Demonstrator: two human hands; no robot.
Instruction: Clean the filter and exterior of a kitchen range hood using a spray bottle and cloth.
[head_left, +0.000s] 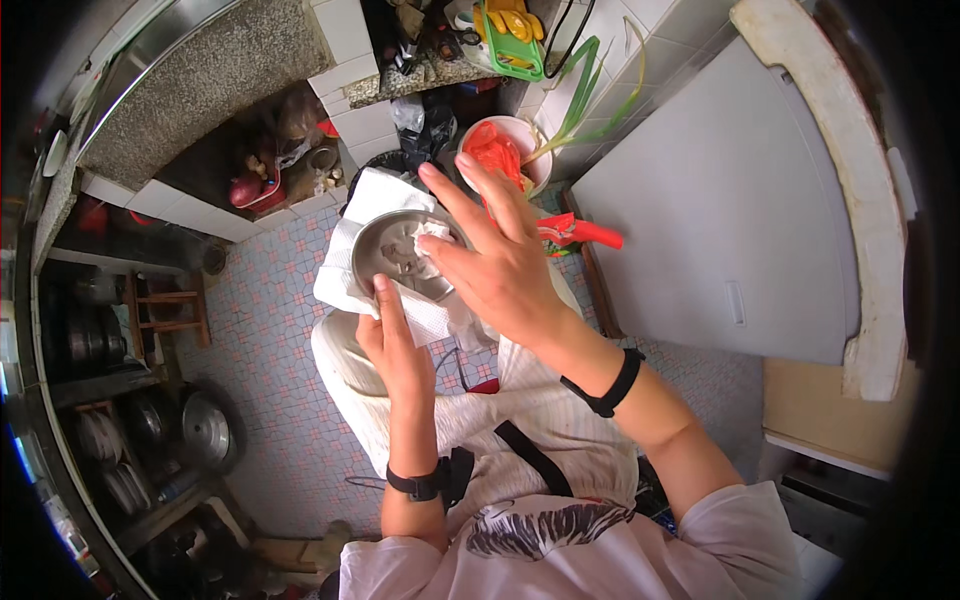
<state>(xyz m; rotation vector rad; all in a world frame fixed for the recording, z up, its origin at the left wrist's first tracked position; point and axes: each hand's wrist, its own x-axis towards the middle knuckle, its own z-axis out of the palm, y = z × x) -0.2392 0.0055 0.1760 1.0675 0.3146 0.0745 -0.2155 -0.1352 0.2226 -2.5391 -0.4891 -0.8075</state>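
My left hand grips the near rim of a round metal bowl, its thumb lying over the edge. White textured paper towel is spread under and around the bowl, sticking out on several sides. Inside the bowl, my right hand presses a crumpled piece of white paper towel against the surface with its thumb, while other fingers stretch out past the far rim. Shiny or dark patches show on the bowl's bottom. The right hand partly covers the bowl's right side.
A white bucket with a red plastic bag and green onion stalks stands beyond the bowl. At right is a large grey panel. Low shelves with metal cookware line the left. A red basket sits in a niche.
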